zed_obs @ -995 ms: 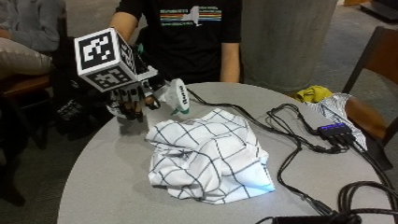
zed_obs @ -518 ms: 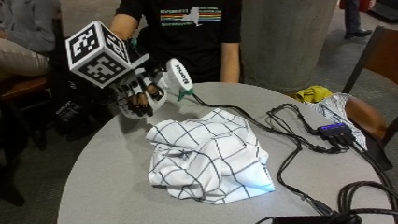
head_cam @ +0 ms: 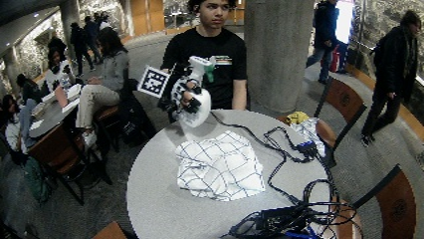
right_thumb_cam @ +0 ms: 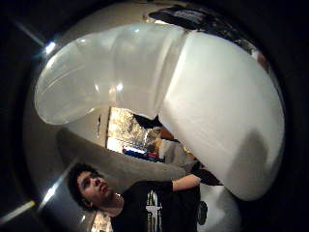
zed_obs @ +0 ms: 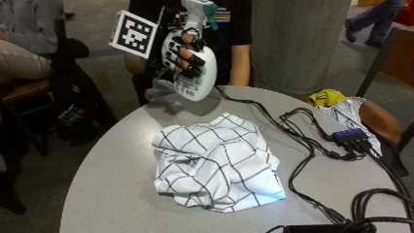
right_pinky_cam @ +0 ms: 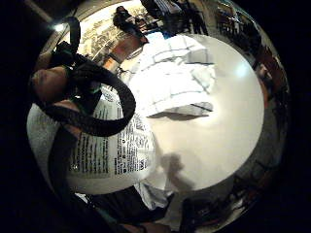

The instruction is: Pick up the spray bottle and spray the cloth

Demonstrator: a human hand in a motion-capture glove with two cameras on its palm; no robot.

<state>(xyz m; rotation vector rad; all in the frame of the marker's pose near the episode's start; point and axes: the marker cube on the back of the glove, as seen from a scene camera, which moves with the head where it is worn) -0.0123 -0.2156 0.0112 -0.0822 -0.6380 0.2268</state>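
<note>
1. Bottle: white spray bottle with a green nozzle, held in the air at upper centre-left of the outside view, above the desk's far edge. It is clear of the desk and well apart from the cloth. Likely raised this way so the nozzle can be brought to bear on the cloth.

2. Right hand: gloved; fingers are curled round the bottle's body and clamped on it. Whether any finger sits on the trigger cannot be told.

3. Cloth: white with a dark grid, lying crumpled in a heap at centre of the frame on the desk. It lies bunched, so only its upper folds are offered to the spray.

4. Cables: black, running across the right of the frame on the desk, near the cloth's right edge. Judged at risk of catching stray spray.

5. Stage: bottle picked up; aiming and spraying appear not yet done.
</note>
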